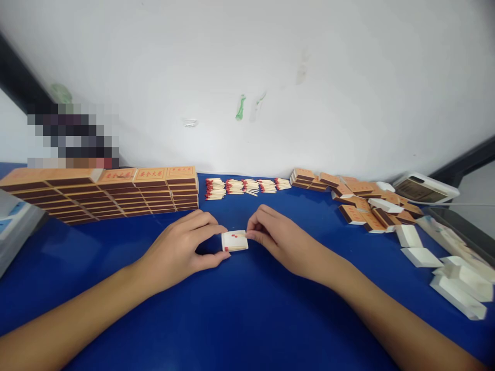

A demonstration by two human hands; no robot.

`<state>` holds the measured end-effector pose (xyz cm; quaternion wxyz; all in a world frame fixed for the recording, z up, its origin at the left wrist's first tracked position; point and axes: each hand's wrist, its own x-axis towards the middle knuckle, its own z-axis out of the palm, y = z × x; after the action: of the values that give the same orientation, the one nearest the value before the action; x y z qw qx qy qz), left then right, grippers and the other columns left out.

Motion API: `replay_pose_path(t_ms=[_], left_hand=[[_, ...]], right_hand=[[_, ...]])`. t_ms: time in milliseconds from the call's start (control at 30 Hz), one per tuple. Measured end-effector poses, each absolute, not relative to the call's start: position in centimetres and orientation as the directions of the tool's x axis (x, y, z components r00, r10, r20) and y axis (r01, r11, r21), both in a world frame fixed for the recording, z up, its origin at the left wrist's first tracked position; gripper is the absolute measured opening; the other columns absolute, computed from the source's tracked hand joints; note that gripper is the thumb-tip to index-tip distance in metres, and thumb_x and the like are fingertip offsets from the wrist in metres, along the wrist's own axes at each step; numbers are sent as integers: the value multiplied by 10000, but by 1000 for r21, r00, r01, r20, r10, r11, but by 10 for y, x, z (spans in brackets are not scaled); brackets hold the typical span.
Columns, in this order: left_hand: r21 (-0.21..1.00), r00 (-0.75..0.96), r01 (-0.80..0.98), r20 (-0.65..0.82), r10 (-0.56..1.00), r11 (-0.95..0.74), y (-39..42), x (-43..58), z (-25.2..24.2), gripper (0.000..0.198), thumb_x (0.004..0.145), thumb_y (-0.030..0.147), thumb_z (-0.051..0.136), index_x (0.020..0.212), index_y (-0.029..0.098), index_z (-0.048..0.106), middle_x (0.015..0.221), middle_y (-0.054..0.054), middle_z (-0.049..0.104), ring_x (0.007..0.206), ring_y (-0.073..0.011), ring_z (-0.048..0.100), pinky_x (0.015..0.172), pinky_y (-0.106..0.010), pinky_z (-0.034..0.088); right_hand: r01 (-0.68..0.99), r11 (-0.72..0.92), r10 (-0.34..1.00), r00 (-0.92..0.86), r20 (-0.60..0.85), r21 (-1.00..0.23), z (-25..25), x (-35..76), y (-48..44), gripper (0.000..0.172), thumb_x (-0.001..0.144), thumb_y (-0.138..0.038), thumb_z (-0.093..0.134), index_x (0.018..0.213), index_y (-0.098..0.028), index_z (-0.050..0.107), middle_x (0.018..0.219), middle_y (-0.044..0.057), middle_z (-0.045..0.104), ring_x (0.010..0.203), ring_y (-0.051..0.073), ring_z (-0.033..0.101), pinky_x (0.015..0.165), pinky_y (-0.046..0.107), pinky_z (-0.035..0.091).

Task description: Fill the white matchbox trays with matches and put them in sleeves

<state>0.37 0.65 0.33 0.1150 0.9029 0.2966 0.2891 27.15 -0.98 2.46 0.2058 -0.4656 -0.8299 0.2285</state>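
Observation:
A small white matchbox tray point(234, 241) with a few red-tipped matches in it lies on the blue table point(247, 309). My left hand point(184, 251) grips its left end between thumb and fingers. My right hand point(277, 236) pinches its right end, fingers pressed together at the tray's edge. Both forearms rest low over the table.
Stacked orange matchboxes point(104, 193) line the back left. Bundles of red-tipped matches point(247, 186) lie at the back centre. Loose matchbox sleeves point(359, 201) and white inner trays point(444, 268) are scattered at the right. A white wall stands behind.

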Motion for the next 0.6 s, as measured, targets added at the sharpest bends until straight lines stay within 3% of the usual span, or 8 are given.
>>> replay_pose_path(t_ms=[333, 600], left_hand=[[367, 660, 462, 466, 590, -807, 6, 4, 3, 243, 945, 276, 788, 1164, 180, 741, 1044, -54, 711, 929, -198, 664, 784, -320, 549], [368, 660, 457, 470, 586, -810, 5, 4, 3, 233, 949, 281, 786, 1154, 179, 743, 1025, -52, 708, 909, -192, 655, 778, -317, 538]], right_hand=[[713, 555, 822, -550, 150, -427, 21, 260, -17, 73, 1082, -172, 564, 1032, -191, 615, 1069, 71, 642, 901, 203, 634, 779, 340, 522], [743, 535, 836, -535, 124, -403, 19, 256, -18, 94, 1087, -165, 544, 1021, -183, 609, 1067, 75, 638, 882, 202, 642, 778, 350, 536]])
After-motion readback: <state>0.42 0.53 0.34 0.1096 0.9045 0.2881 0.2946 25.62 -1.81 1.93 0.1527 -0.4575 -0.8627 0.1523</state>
